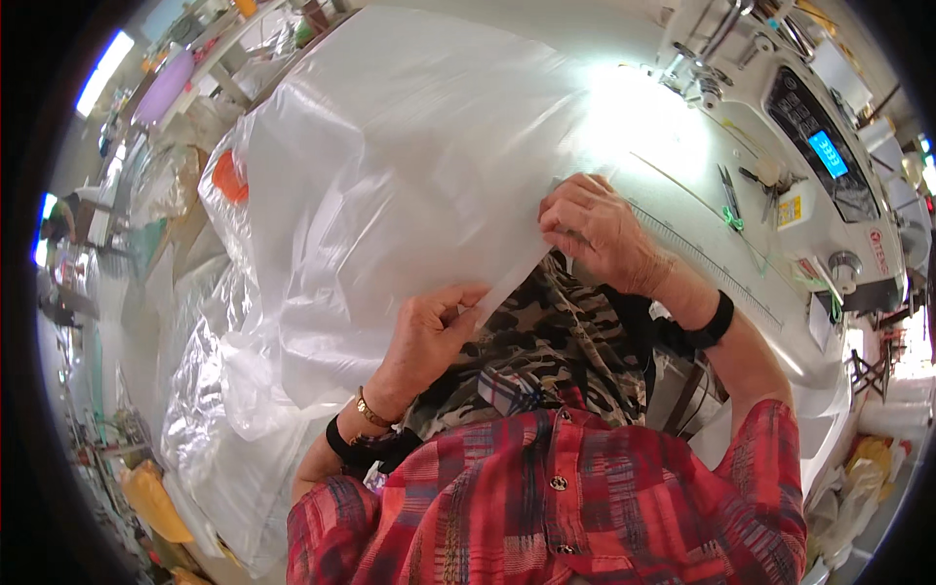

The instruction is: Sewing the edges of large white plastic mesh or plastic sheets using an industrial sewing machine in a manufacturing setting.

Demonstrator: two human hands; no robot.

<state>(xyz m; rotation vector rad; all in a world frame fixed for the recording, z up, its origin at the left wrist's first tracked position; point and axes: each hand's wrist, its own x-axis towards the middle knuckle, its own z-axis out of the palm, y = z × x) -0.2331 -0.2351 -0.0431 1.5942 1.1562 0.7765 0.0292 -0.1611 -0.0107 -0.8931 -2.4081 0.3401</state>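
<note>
Work in hand: a margin of a large translucent plastic sheet (390, 166), held between both hands. The left grip (434, 330) is narrow, thumb and fingertips pinched on the near edge. The right grip (597, 234) is also closed down on that edge, farther out and to the right, fingers curled; exact fingertip contact there is partly hidden.

Progress (judged): early in handling this edge. Between the grips the margin forms a narrow, straight strip (514, 280), apparently doubled over and drawn fairly taut, so a fold seems to be formed over that short span. No stitching can be made out on it, and this span is not under the needle of the sewing machine (801, 107), which stands beyond and to the right of the right grip. Any joining of this span would therefore remain undone.

Sheet: milky, glossy, thin-looking, softly creased. It spreads beyond and left of the left grip, with crumpled folds toward its left side; the strip runs above the camouflage cloth (546, 336) on the lap.

Right of the right grip, on the white desk (687, 205): a ruler scale (702, 252), then dark snips (729, 195) with green on the handle end.
</note>
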